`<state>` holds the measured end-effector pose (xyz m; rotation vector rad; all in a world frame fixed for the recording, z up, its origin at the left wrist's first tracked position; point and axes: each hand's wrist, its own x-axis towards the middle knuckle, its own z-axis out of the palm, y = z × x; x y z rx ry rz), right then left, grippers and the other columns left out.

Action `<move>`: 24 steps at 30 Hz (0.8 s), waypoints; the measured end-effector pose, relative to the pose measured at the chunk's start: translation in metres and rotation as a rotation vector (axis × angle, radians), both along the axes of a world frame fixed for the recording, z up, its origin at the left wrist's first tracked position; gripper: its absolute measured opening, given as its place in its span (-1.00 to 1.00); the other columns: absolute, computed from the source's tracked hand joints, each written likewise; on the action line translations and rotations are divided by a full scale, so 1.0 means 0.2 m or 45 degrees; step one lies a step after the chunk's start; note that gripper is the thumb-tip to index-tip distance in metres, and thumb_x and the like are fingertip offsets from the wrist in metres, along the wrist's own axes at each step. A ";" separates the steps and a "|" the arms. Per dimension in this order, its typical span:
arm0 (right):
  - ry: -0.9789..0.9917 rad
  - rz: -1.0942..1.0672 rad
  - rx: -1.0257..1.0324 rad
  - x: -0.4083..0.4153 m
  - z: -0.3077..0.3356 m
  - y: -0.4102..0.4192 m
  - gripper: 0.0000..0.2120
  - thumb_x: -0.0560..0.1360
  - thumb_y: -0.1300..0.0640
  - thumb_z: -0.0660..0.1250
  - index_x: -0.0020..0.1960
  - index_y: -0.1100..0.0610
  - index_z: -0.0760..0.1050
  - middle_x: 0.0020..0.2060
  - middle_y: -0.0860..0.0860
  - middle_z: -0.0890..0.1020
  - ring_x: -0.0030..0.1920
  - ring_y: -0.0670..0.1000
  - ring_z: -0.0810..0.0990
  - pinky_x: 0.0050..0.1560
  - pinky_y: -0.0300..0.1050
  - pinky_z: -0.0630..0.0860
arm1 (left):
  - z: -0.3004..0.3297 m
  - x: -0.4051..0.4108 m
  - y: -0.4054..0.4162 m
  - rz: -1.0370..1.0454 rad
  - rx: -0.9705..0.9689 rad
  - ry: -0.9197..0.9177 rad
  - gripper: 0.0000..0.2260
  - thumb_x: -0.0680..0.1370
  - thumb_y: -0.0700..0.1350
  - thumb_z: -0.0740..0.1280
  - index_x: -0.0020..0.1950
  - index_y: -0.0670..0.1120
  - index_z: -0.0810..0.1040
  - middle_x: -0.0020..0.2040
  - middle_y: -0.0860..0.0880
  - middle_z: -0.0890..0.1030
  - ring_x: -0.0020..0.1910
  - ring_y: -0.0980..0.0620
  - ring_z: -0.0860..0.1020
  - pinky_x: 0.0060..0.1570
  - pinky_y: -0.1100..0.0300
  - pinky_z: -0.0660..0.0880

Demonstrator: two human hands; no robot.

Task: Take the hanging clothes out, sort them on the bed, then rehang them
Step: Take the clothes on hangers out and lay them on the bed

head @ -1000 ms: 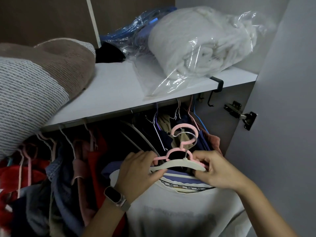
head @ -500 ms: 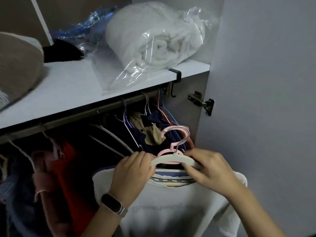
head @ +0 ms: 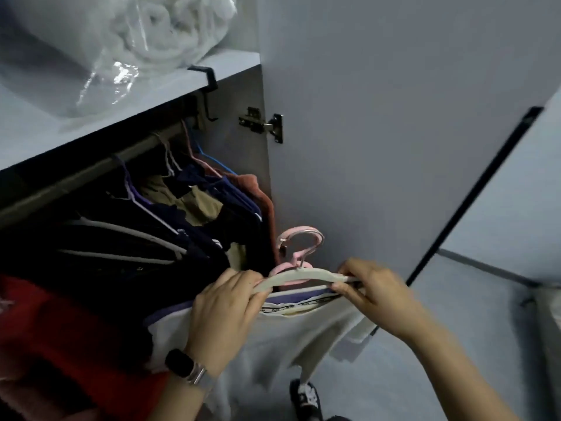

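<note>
A white T-shirt [head: 291, 335] with a purple-lined collar hangs from a cream hanger [head: 300, 275], with a pink hanger [head: 299, 238] stacked behind it. My left hand [head: 226, 311] grips the hanger's left arm, a dark watch on its wrist. My right hand [head: 373, 294] pinches the hanger's right end and the shirt's shoulder. The hangers are off the wardrobe rail [head: 91, 174] and held in front of the open wardrobe. Dark, tan and rust clothes [head: 194, 205] still hang on the rail.
A bagged white blanket [head: 145, 34] lies on the wardrobe shelf [head: 182, 86], with a black hook [head: 209, 86] at its edge. The open door [head: 394, 117] stands right, hinge [head: 264, 124] showing. Red garments [head: 60, 323] hang lower left. A shoe [head: 305, 396] shows on the floor.
The shirt and hangers have moved right and away from the rail, toward the open door. The view has swung right and down, so the floor and a shoe have come into sight.
</note>
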<state>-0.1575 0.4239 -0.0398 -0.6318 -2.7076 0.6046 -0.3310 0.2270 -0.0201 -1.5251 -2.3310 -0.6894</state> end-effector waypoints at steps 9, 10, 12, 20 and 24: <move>-0.032 -0.745 -0.059 0.96 -0.02 -0.20 -0.78 0.48 -0.24 0.19 -0.11 -0.10 0.42 -0.24 -0.14 0.54 -0.20 -0.12 0.47 -0.20 -0.08 0.44 | -0.01 0.57 0.41 -0.651 -0.080 -0.079 -0.81 0.46 0.10 0.17 -0.16 0.05 0.52 -0.32 0.11 0.52 -0.18 0.06 0.39 -0.25 0.17 0.26; -0.031 -0.819 -0.038 1.05 -0.01 -0.23 -0.79 0.48 -0.22 0.20 -0.11 -0.10 0.43 -0.25 -0.15 0.54 -0.19 -0.12 0.47 -0.20 -0.07 0.45 | 0.00 0.65 0.44 -0.714 -0.090 -0.105 -0.80 0.46 0.11 0.17 -0.17 0.05 0.52 -0.33 0.12 0.50 -0.19 0.06 0.39 -0.28 0.19 0.25; -0.036 -0.959 0.012 1.22 0.02 -0.28 -0.77 0.47 -0.23 0.19 -0.10 -0.10 0.45 -0.24 -0.16 0.54 -0.18 -0.12 0.48 -0.18 -0.08 0.46 | 0.02 0.80 0.50 -0.831 -0.124 -0.148 -0.79 0.48 0.11 0.18 -0.16 0.05 0.53 -0.34 0.13 0.44 -0.25 0.08 0.42 -0.34 0.25 0.25; 0.018 -1.335 0.010 1.96 0.05 -0.46 -0.84 0.41 -0.29 0.13 -0.22 -0.23 0.32 -0.32 -0.23 0.46 -0.23 -0.17 0.44 -0.24 -0.22 0.35 | 0.03 1.53 0.76 -1.331 -0.222 -0.232 -0.91 0.52 0.04 0.27 -0.08 0.07 0.53 -0.26 0.17 0.43 -0.24 0.13 0.42 -0.30 0.39 0.22; 0.065 -1.524 -0.020 2.33 0.04 -0.53 -0.85 0.40 -0.24 0.18 -0.21 -0.19 0.34 -0.32 -0.20 0.48 -0.23 -0.15 0.46 -0.23 -0.18 0.35 | 0.03 1.95 0.86 -1.503 -0.224 -0.210 -0.74 0.53 0.19 0.13 -0.06 0.08 0.52 -0.24 0.14 0.47 -0.22 0.13 0.44 -0.28 0.26 0.34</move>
